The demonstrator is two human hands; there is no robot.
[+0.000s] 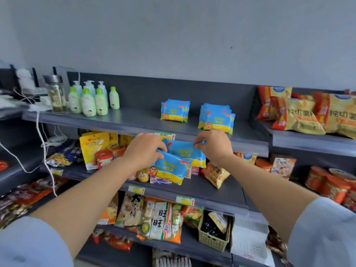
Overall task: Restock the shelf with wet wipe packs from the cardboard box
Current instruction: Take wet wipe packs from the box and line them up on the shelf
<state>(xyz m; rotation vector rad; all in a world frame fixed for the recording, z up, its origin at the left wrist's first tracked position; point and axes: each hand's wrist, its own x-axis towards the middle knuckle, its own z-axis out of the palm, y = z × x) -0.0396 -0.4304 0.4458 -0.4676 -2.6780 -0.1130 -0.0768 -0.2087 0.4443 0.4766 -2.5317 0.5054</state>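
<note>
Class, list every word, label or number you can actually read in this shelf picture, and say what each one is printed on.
"旺旺": white snack pack, bottom shelf.
"大": beige snack bag beside it; the characters below are blurred.
Wet wipe packs in the hands and wet wipe stacks on the top shelf: print too blurred.
Orange-yellow chip bags: large characters, not reliably readable.
Shelf price tags: too small.

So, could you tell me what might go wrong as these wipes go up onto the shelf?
The left hand and right hand share two loosely overlapped wipe packs; the lower one could slip. Setting them down might also knock over the upright pack stacks on the top shelf.
</note>
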